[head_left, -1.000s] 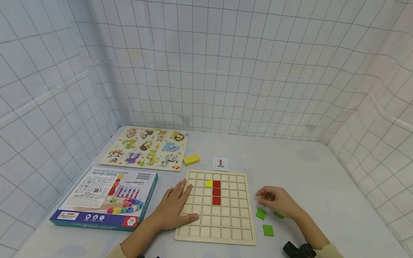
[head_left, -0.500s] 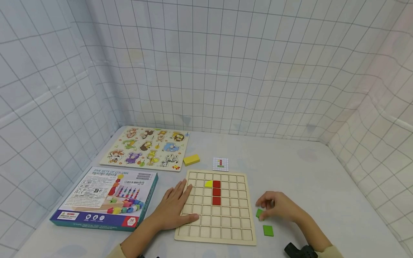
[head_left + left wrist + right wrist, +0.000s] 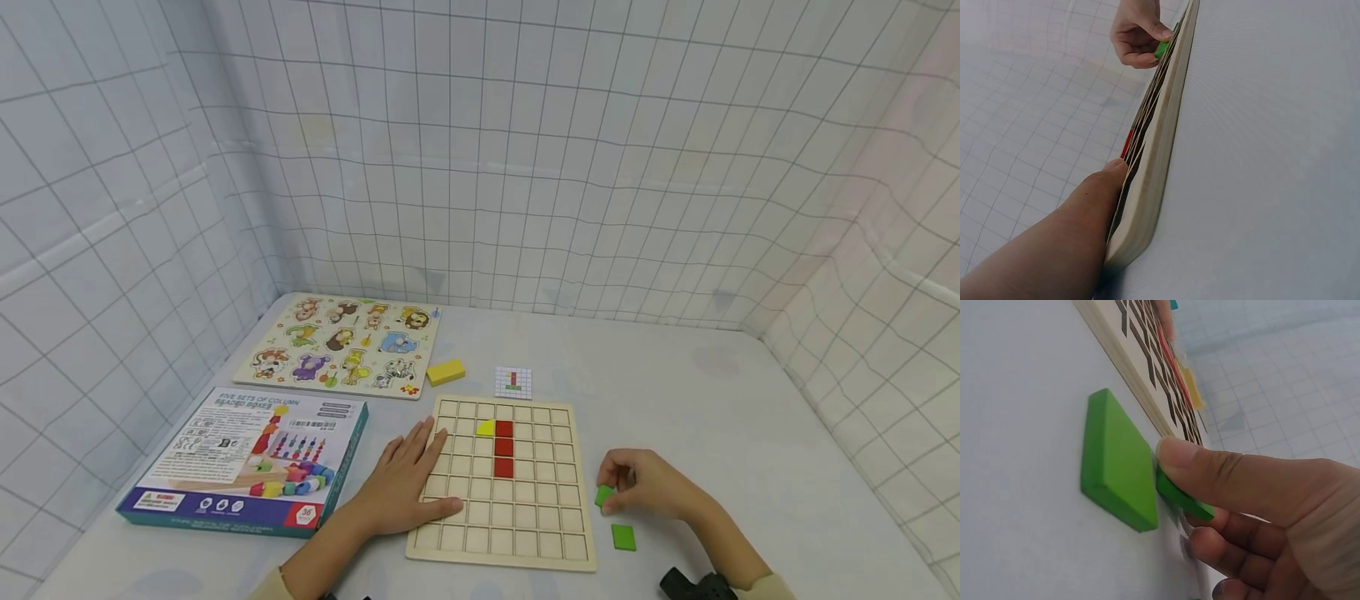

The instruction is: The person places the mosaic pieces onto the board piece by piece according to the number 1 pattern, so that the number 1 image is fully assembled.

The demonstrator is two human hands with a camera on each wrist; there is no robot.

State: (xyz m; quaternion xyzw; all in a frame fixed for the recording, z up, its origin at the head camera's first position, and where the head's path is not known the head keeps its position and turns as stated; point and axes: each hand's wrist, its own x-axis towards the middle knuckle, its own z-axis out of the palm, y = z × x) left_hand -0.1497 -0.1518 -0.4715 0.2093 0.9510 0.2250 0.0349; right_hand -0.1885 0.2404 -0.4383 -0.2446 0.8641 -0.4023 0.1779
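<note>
A wooden grid board (image 3: 457, 540) lies on the table with three red square tiles (image 3: 503, 447) in a column and a yellow piece (image 3: 486, 427) with a slanted side beside the top one. My left hand (image 3: 401, 483) rests on the board's left edge, fingers spread. To the right of the board, my right hand (image 3: 645, 483) pinches a green square tile (image 3: 1180, 499) between thumb and fingers. Another green tile (image 3: 623, 537) lies flat just nearer to me, close beside the thumb in the right wrist view. The third green tile, seen earlier, is hidden behind the right hand.
Beyond the board lie a small pattern card (image 3: 513, 382) and a yellow block (image 3: 446, 372). An animal puzzle board (image 3: 337, 342) is at the back left, with a beaded-boxes carton (image 3: 247, 458) in front of it. Grid-patterned cloth walls (image 3: 480, 167) surround the table.
My right hand has moved slightly toward me, and its thumb and fingers have closed on the green tile nearest the board. My left hand has stayed in place.
</note>
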